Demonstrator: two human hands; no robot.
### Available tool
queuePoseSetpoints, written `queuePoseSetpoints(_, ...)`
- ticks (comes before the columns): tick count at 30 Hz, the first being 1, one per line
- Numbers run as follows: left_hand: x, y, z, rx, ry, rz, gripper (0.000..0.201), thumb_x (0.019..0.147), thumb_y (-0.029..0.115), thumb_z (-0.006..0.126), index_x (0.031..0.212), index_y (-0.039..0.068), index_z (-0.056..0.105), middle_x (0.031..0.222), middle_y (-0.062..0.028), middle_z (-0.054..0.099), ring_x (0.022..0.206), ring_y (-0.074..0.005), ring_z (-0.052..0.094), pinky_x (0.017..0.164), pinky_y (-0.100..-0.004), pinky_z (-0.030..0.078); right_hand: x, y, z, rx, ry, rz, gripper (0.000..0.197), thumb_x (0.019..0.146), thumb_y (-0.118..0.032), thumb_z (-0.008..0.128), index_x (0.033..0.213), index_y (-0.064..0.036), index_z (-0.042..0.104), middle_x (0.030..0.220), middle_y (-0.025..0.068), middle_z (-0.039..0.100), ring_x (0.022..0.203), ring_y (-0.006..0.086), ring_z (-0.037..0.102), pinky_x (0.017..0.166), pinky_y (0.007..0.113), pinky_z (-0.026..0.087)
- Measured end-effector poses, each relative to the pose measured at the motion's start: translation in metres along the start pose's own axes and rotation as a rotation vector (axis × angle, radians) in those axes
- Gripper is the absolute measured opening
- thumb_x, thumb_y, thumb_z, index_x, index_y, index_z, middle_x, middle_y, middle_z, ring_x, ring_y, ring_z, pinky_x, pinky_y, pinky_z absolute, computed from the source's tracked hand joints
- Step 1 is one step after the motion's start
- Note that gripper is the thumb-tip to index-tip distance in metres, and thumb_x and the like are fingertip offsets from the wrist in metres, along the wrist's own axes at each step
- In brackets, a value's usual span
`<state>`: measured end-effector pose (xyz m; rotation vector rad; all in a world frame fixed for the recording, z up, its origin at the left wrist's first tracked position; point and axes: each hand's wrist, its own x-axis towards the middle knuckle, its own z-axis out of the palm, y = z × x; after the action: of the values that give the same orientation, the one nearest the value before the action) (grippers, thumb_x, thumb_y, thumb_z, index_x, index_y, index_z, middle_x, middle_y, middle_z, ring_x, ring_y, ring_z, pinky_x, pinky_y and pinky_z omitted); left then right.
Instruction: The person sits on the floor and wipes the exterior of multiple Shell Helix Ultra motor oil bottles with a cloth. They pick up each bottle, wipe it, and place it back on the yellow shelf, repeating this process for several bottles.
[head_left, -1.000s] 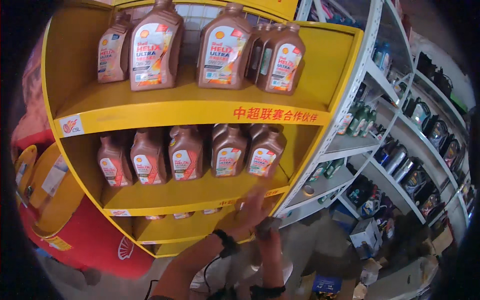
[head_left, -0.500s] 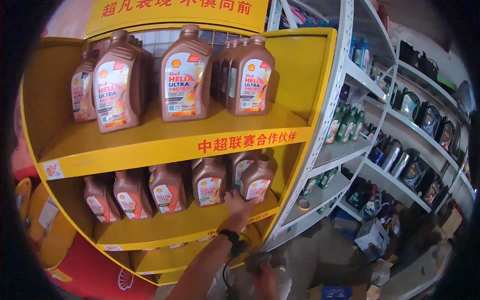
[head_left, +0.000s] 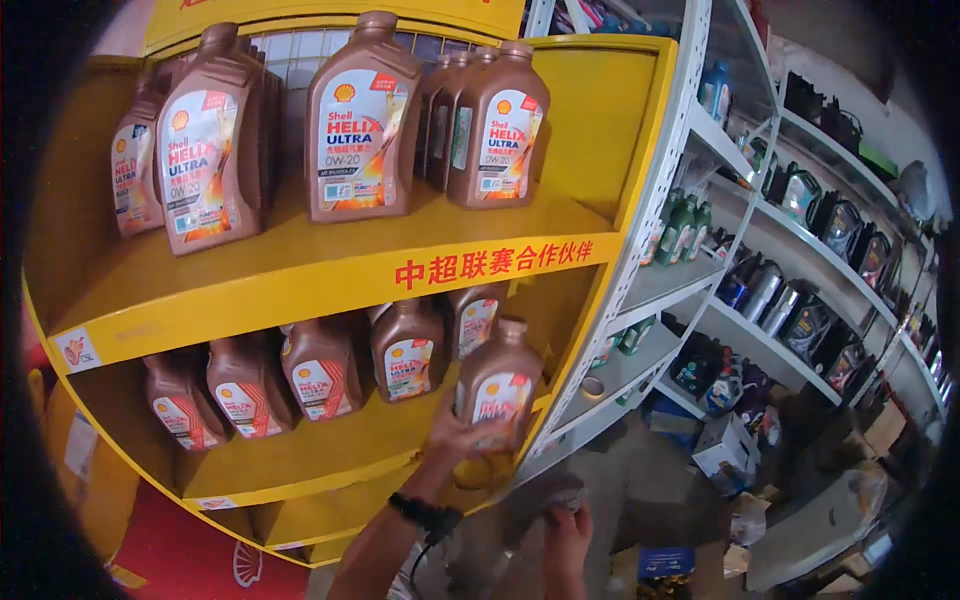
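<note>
- Left hand [head_left: 462,438] wraps the base of a brown bottle [head_left: 499,385], fingers closed on it from below to steady it at the front edge of the lower yellow shelf [head_left: 330,455].
- Right hand [head_left: 566,525] sits low near the frame's bottom, curled around a grey rag [head_left: 543,492].
- Matching bottles stand in rows, labels outward, on both shelves; white racks [head_left: 700,270] beside carry darker cans.
</note>
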<state>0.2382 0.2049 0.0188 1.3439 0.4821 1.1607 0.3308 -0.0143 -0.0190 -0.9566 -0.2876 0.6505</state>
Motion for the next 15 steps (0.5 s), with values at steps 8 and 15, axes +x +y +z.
queuePoseSetpoints(8,-0.153,0.044,-0.037,0.185,0.005,-0.360,0.088,0.057,0.030,0.093,0.127,0.001,0.050,0.115,-0.0117,0.062,0.107,-0.0206,0.059,0.093,-0.0343,0.048,-0.026,-0.050,0.062,-0.986,-0.392,-0.929,0.048,0.086,-0.015,0.064,0.131,-0.0084,0.046,0.136,0.0194,0.044,0.122,0.0361,0.049,0.097,0.045,0.045)
queuePoseSetpoints(15,-0.194,0.092,-0.020,0.741,-0.068,-0.507,0.098,0.051,0.029,0.093,0.131,-0.002,0.043,0.116,-0.0123,0.059,0.104,-0.0210,0.060,0.087,-0.0348,0.050,-0.062,-0.040,0.075,-1.038,-0.331,-0.708,0.041,0.082,-0.017,0.069,0.122,-0.0099,0.061,0.138,0.0218,0.042,0.123,0.0397,0.047,0.102,0.046,0.042)
